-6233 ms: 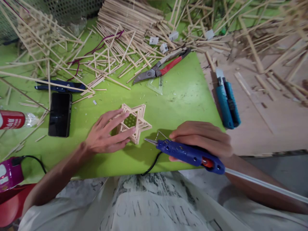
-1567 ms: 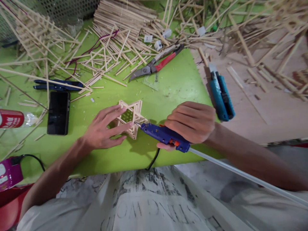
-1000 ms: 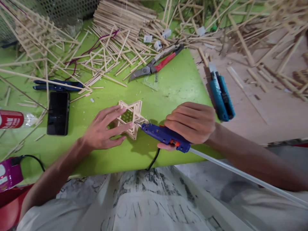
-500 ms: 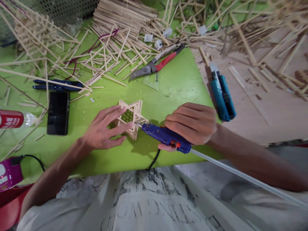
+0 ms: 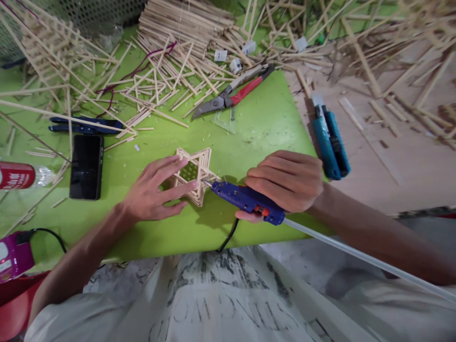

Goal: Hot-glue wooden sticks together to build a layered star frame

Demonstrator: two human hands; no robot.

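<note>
On the green worktop (image 5: 274,135), the left hand (image 5: 151,190) rests with fingers spread on the stick star (image 5: 200,168), and the right hand (image 5: 287,180) grips the glue gun (image 5: 242,197), its tip now at the star, not apart as before, so gluing looks underway.

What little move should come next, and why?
Perhaps the right grip should gently squeeze the blue plastic glue gun: its silver metal nozzle is at the pale star-shaped wooden-stick frame, and the left grip seems to steady that frame.
</note>
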